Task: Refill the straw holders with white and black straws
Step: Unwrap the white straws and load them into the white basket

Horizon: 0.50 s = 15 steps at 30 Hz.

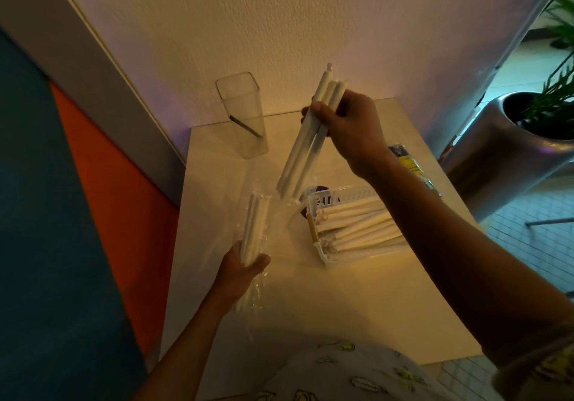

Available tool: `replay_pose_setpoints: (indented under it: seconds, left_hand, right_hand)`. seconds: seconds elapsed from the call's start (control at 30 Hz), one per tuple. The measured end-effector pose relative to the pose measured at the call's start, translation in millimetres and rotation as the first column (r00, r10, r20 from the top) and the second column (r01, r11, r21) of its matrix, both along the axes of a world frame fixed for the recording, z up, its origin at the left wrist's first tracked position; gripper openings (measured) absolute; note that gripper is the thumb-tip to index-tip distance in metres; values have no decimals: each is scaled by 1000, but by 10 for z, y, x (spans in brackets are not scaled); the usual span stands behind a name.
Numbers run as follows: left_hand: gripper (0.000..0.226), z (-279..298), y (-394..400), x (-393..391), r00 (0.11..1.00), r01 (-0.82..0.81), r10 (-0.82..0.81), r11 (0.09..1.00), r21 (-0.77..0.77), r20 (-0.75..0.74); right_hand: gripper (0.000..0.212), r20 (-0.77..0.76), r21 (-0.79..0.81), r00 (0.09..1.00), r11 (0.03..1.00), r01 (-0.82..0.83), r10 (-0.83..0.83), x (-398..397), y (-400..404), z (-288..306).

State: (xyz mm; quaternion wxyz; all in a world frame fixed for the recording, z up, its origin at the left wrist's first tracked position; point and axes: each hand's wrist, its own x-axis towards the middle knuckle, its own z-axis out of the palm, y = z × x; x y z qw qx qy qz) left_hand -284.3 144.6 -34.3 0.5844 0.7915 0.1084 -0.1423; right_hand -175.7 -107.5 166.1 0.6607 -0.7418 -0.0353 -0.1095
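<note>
My right hand (349, 127) grips a small bunch of white straws (306, 142), held tilted above the table (357, 301). My left hand (245, 268) holds a clear plastic packet of white straws (256, 226) lower down, near the table's left side. A clear square straw holder (243, 114) stands at the back by the wall, with one black straw (245, 126) lying slanted inside it. A white basket (323, 201) to the right holds several white straws (357, 223) lying flat, partly hidden by my right forearm.
A dark and yellow packet (410, 164) lies behind my right arm near the table's right edge. A large silver planter (503, 152) with a green plant stands on the floor at right. The wall is close behind the table, with a blue and orange panel at left.
</note>
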Motion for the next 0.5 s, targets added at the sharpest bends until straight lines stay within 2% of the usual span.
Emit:
replay_pose_setpoints:
  seconds: [0.13, 0.27, 0.37, 0.5]
  left_hand:
    - [46, -67, 68, -10, 999, -49, 49, 997, 60, 5]
    - [48, -73, 97, -3, 999, -40, 40, 996, 79, -8]
    - [49, -77, 95, -4, 999, -33, 34, 995, 90, -10]
    - [51, -49, 77, 2, 1000, -19, 19, 995, 94, -6]
  right_hand:
    - [5, 114, -83, 993, 996, 19, -9, 28, -150, 217]
    - [15, 166, -269, 985, 959, 89, -45, 87, -336, 287]
    - [15, 64, -493, 998, 869, 48, -19, 89, -414, 130]
    - [15, -85, -693, 994, 713, -104, 63, -9, -423, -295]
